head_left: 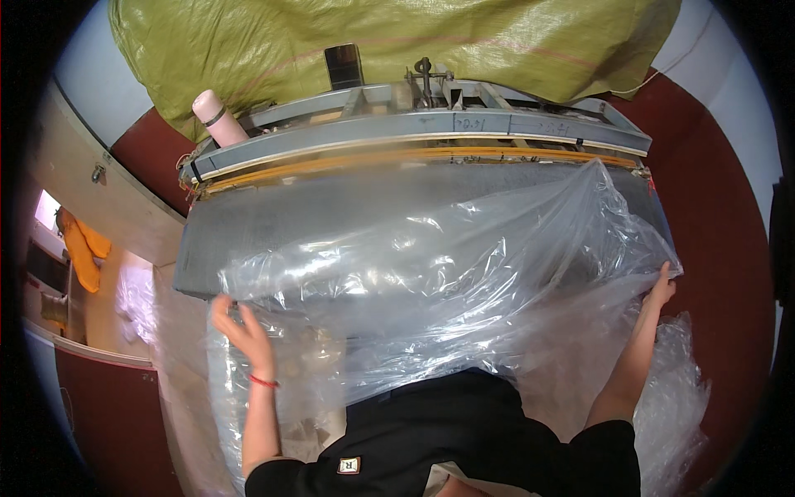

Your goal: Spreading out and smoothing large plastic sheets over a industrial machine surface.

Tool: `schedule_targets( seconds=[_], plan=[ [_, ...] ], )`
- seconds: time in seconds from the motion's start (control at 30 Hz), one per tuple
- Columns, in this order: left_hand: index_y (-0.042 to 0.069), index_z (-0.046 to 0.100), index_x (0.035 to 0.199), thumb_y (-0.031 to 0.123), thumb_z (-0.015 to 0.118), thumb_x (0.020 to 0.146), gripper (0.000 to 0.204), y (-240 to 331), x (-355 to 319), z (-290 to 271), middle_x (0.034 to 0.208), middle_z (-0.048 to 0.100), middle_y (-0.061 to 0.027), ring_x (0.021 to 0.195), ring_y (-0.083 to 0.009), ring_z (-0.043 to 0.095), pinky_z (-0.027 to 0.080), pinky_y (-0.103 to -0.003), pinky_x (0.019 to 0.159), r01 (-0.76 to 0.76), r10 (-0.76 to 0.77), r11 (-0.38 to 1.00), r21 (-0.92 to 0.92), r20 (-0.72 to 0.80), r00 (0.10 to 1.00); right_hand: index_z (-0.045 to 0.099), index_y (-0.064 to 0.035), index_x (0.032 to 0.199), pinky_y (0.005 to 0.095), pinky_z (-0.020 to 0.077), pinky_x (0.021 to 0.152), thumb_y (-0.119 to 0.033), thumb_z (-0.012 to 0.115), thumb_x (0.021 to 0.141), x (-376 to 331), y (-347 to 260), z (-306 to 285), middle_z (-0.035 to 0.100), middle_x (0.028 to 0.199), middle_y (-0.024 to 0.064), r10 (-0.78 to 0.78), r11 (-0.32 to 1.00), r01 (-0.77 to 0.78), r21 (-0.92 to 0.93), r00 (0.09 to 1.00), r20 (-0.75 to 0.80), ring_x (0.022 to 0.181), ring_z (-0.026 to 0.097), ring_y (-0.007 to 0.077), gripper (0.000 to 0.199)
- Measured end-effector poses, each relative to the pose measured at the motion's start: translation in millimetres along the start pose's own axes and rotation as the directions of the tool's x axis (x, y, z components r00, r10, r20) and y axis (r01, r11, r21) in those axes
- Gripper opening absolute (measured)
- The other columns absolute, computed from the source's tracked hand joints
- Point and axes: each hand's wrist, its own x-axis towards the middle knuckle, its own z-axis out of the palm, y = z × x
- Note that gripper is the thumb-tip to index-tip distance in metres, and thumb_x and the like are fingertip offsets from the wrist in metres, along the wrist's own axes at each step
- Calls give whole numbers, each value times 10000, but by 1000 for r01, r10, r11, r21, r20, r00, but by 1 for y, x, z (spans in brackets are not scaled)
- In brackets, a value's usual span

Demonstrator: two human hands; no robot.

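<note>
A wide sheet of clear plastic film (464,257), wrinkled and shiny, lies across a grey-topped bench (248,215) and drapes down over its near edge toward my body. At the bench's near left corner, my left hand (240,327) has its fingers curled at the film's left edge; a red band circles that wrist. My right hand (661,290) pinches the film's right corner beside the bench's right end. Between the two hands the film is spread, with one peak reaching the far right of the bench top.
A grey metal frame (397,120) with a clamp-like fitting (426,79) runs along the bench's far side. A pink bottle (219,120) and a dark phone (344,66) rest there. Behind hangs a yellow-green woven sheet (397,33). More film (675,398) bunches at the lower right; a door (108,157) stands left.
</note>
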Motion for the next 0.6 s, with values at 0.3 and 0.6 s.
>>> schedule_targets(
  seconds=[0.3, 0.6],
  plan=[
    [50, 555, 929, 173, 551, 819, 165, 49, -142, -1, 793, 557, -51, 712, -152, 544, 437, -283, 620, 423, 377, 804, -419, 908, 182, 585, -16, 929, 211, 381, 636, -145, 554, 808, -67, -184, 40, 550, 815, -7, -79, 734, -267, 624, 880, 469, 718, 475, 65, 179],
    [48, 514, 979, 163, 478, 847, 179, -209, 23, -98, 953, 495, -34, 876, -122, 458, 366, -243, 799, 640, -679, 657, -399, 55, 732, 580, -17, 987, 188, 420, 656, -263, 604, 788, -200, -419, 26, 611, 886, 33, -518, 818, -374, 437, -147, 843, 763, 556, 70, 317]
  ],
)
